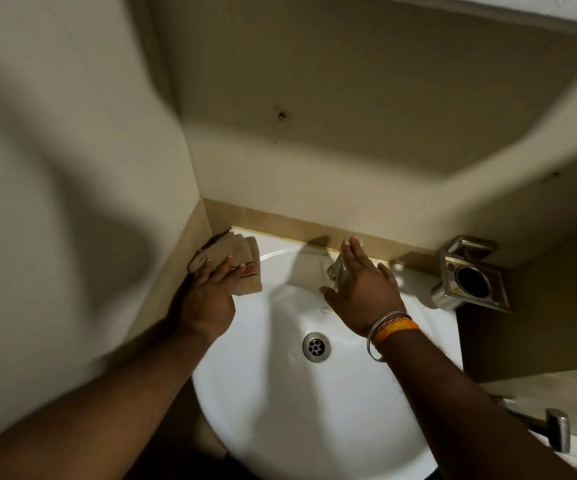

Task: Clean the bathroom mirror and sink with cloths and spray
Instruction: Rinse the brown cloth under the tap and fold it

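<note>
Pressing cloth (242, 268) — left hand (207, 296) flat; right hand (363, 299) spread.

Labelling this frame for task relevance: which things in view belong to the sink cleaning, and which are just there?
In use:
- beige cloth, pressed on the sink's back-left rim by the left hand
- white sink
- tap, under the right hand

Just there:
- metal wall holder, right of the sink
- drain
- metal fitting, lower right

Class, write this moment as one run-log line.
left hand: presses cloth on sink rim | right hand: on tap, grip unclear | drain: open
</note>
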